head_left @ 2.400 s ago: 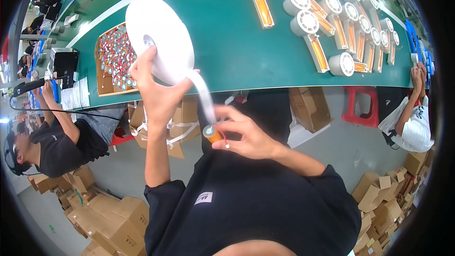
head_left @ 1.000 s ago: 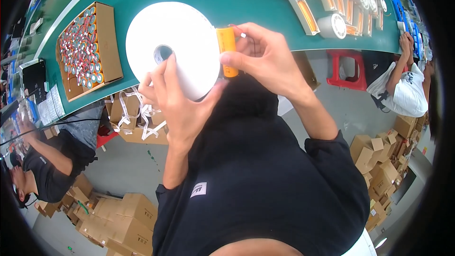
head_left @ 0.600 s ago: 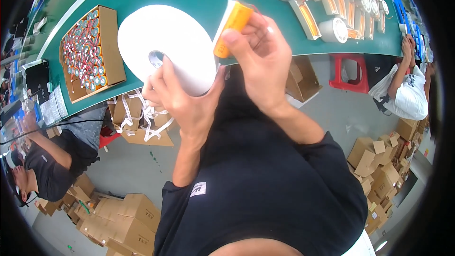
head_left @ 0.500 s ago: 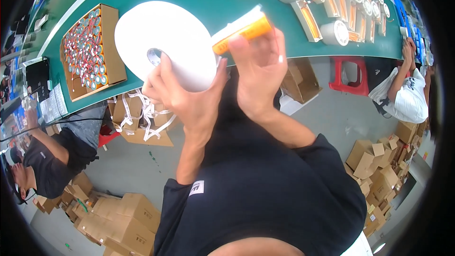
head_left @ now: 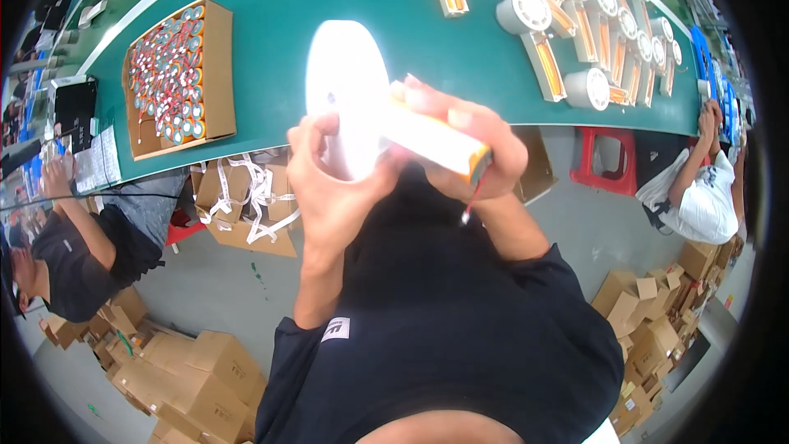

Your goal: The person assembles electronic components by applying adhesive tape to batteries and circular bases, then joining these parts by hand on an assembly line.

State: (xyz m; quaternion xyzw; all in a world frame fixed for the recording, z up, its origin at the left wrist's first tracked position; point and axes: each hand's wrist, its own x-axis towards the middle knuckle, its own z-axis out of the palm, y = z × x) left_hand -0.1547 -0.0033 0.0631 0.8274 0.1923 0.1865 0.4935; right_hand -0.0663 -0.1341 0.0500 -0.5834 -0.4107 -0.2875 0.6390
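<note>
A large white disc-shaped roll is held up over the near edge of the green table, glaring with light. My left hand is closed round its near side, fingers curled at its edge. My right hand grips an orange battery pack with a bright white upper face. From the pack's end hangs a short red wire with a small white connector. The pack's far end meets the roll near my left thumb; glare hides whether they are joined.
A carton of wired cells stands on the table at left. White round housings with orange-filled trays crowd the right. Below the edge sit a box of white strips and a red stool. Co-workers sit both sides.
The roll has turned from nearly face-on to a narrower angle. My right hand has swung the battery pack down and round, so its white face and wire end now show.
</note>
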